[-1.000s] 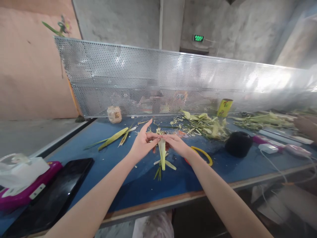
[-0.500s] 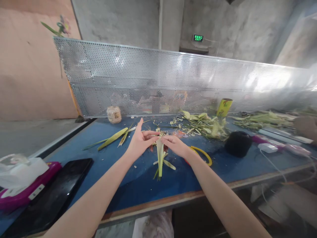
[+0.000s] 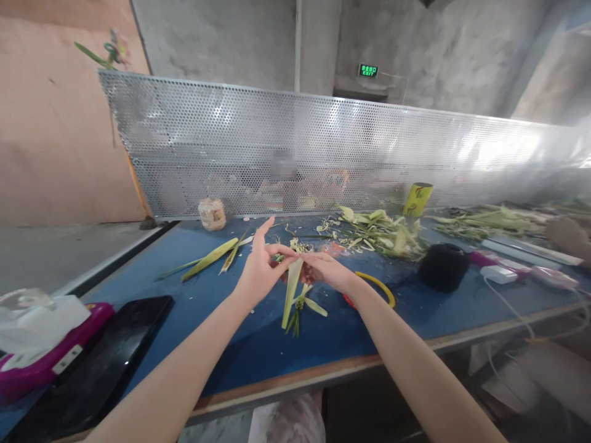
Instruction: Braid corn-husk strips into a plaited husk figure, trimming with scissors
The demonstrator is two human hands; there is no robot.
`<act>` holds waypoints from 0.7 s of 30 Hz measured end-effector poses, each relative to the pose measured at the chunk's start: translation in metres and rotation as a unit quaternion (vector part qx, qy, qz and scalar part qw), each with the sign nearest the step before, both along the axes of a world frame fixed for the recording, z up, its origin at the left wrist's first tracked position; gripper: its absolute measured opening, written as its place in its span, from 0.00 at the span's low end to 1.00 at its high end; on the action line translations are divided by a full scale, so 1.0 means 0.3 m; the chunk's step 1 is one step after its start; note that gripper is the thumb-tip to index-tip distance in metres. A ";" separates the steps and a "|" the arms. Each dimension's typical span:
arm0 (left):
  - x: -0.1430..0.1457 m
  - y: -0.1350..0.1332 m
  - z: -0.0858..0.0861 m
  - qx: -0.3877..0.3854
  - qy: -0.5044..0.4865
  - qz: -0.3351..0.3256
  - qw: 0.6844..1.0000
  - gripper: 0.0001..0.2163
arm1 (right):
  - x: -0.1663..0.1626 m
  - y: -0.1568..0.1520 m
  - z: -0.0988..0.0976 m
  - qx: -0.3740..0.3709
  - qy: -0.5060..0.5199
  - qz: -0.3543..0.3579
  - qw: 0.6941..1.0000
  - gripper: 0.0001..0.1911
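Observation:
A long pale-green leaf strip (image 3: 290,292) hangs from between my fingertips, its narrow end pointing down and slightly left over the blue table. My left hand (image 3: 263,264) pinches its upper end with thumb and forefinger, one other finger raised. Close against it, my right hand (image 3: 325,269) pinches the same end from the right. Below and beside the strip lies a small woven green piece (image 3: 298,306) with a pale leaf end (image 3: 316,307) sticking out to the right. Behind my fingertips are small pale scraps, partly hidden.
A heap of leaf scraps (image 3: 388,234) lies behind to the right, near a yellow-green can (image 3: 418,199) and a black thread spool (image 3: 444,267). Yellow-handled tool (image 3: 381,286) is by my right wrist. Leaves (image 3: 210,259) lie left; a black phone (image 3: 101,363) is front left. A perforated screen (image 3: 258,135) stands behind.
The leaf strip's lower end has swung left, uncovering more of the woven green piece. My fingertips have come closer together at its top.

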State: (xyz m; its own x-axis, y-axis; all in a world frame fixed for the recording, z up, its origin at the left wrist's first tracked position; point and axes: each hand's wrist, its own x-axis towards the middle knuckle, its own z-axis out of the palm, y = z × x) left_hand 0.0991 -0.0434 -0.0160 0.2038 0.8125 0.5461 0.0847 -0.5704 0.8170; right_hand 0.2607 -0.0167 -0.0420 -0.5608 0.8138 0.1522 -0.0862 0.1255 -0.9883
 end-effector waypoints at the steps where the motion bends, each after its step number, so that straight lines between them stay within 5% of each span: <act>1: 0.001 -0.002 -0.001 0.007 0.010 0.005 1.000 0.35 | -0.001 -0.002 0.001 -0.011 0.004 0.003 1.000 0.20; 10: 0.004 -0.015 0.009 0.038 0.026 0.007 0.999 0.26 | -0.010 -0.035 0.025 -0.048 0.082 0.029 0.995 0.16; 15: 0.001 -0.018 0.012 0.038 0.033 0.000 0.999 0.29 | -0.003 -0.037 0.026 -0.038 0.070 0.034 0.996 0.13; 21: -0.006 0.004 0.014 -0.056 -0.006 -0.064 0.996 0.34 | 0.007 -0.016 0.015 0.085 -0.052 -0.034 0.994 0.12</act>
State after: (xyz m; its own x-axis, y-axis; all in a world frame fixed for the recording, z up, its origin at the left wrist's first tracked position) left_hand 0.0972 -0.0421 -0.0117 0.3029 0.8369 0.4559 0.0068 -0.4803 0.8771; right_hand 0.2627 -0.0214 -0.0376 -0.5259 0.8177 0.2341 0.0304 0.2932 -0.9556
